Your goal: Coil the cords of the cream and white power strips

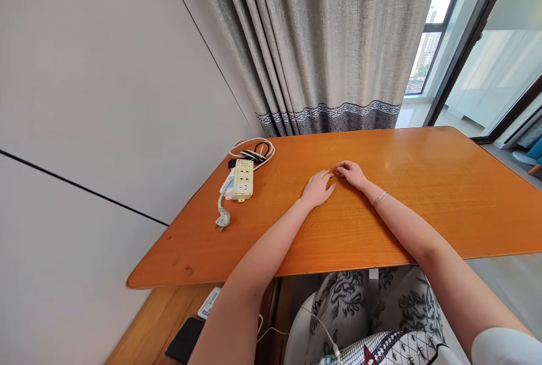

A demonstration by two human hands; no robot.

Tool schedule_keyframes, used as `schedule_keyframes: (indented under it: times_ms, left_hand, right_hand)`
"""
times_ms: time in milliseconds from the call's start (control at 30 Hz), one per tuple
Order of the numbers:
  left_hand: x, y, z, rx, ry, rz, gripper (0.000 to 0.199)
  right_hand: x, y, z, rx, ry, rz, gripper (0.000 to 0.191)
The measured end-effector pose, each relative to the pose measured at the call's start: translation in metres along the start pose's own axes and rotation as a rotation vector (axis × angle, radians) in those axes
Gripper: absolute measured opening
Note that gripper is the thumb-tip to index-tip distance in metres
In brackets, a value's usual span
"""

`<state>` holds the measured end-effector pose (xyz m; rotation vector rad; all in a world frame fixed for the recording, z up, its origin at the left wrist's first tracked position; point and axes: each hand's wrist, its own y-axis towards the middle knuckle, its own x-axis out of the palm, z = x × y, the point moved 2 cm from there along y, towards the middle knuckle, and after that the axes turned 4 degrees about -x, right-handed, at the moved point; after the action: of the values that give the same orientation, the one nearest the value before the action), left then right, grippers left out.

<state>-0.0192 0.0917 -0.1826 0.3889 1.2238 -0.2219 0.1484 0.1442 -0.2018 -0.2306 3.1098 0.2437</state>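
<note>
My left hand (317, 188) lies palm down on the orange-brown wooden table (423, 184), its fingers apart and nothing in it. Just right of it, my right hand (350, 174) rests on the tabletop with its fingers curled inward. Whether anything is between those fingertips is too small to tell. The fingertips of both hands are close together near the middle of the table. Thin bracelets (380, 198) circle my right wrist.
A white power strip (243, 179) lies at the table's left, with a plug (223, 219) and coiled cables (267, 152) around it. Below the left front edge are a dark phone (185, 339) and a white object (209, 303). A grey curtain (339, 43) hangs behind.
</note>
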Motion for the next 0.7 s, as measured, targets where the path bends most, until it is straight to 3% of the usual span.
schedule_keyframes:
  times_ms: [700]
  left_hand:
    - [-0.0027,-0.0002,0.003,-0.013,0.006,0.017,0.046]
  right_hand:
    - [-0.0007,0.0015,0.0028,-0.03,-0.071,-0.022,0.01]
